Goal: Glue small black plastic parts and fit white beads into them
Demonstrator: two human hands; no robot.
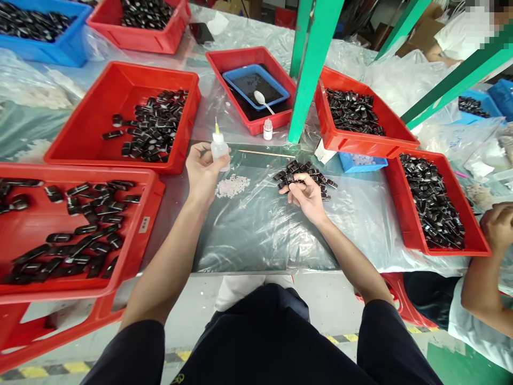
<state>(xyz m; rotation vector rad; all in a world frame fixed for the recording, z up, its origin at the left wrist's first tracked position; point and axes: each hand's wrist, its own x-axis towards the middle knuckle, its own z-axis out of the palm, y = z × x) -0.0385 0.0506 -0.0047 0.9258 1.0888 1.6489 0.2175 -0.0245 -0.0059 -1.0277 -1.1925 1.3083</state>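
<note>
My left hand [203, 170] is closed around a small translucent squeeze bottle [218, 147] with a yellow needle tip pointing up. Just right of it, a little heap of whitish translucent pieces [233, 186] lies on the plastic sheet. My right hand [305, 193] pinches a small glossy black part [291, 178] whose exact kind I cannot make out. Under and behind those fingers spreads a pile of similar black parts [320, 181]. A thin wooden stick [264, 153] lies beyond, between the two hands.
Red bins of black parts stand left [156, 192] and right [436, 248]. At the back, a red tray [256, 125] holds a blue tray and a white spoon [260, 98], near a small bottle [267, 129] and a green post [306, 91]. A co-worker's arm [487, 278] is at right.
</note>
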